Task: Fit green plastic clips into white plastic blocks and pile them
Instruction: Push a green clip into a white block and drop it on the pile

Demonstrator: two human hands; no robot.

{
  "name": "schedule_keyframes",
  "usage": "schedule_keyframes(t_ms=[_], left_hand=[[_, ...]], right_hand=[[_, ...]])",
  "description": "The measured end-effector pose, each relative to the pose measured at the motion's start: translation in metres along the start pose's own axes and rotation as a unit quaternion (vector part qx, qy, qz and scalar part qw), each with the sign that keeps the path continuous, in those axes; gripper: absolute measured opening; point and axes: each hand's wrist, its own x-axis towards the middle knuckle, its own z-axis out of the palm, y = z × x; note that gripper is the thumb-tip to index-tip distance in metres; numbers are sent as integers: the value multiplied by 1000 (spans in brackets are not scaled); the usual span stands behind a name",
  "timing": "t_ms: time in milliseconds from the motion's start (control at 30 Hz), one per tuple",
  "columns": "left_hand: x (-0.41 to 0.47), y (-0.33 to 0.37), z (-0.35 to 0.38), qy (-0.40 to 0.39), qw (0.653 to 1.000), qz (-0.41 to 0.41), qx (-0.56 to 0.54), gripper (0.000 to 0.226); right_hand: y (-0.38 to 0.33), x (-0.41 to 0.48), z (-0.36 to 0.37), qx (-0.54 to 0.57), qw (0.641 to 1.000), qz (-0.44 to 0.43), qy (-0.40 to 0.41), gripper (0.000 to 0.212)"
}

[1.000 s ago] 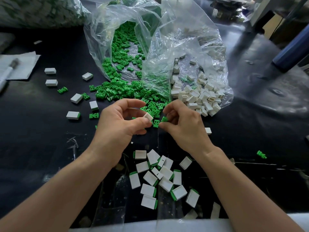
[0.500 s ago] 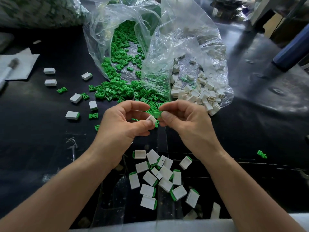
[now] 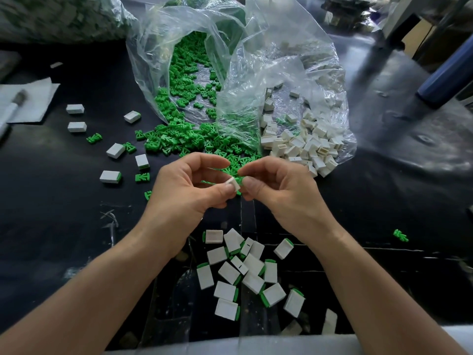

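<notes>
At the bench's (image 3: 64,226) near edge, pile of fitted blocks (image 3: 243,275). Above mid-bench, left hand (image 3: 184,185) pinching a white block (image 3: 234,184); right hand (image 3: 279,187) curled, fingertips closed against it, any clip there hidden. Beyond, green clips (image 3: 194,139) and loose white blocks (image 3: 307,147) spilling from clear bags (image 3: 256,60).

Soft daylight comes from behind and to the right of the clear plastic bag (image 3: 281,80), whose folds carry white glare. Right of the bag the black table (image 3: 409,155) shines in pale patches; left of it the surface is dim and matte. In front of the bag the fitted white blocks (image 3: 253,265) are sharp, with faint shadows. Far behind the bag detail is soft, and lines bow toward the edges.
</notes>
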Motion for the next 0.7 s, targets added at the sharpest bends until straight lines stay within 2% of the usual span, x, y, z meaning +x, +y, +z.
schedule_keyframes(t_ms=[167, 367, 700], left_hand=[[0, 0, -1, 1, 1000, 6, 0, 27], [0, 0, -1, 1, 1000, -13, -22, 26], [-4, 7, -5, -27, 996, 38, 74, 36]], right_hand=[[2, 0, 1, -33, 998, 31, -46, 18], [1, -2, 1, -74, 996, 15, -50, 26], [-4, -5, -3, -160, 983, -24, -87, 32]])
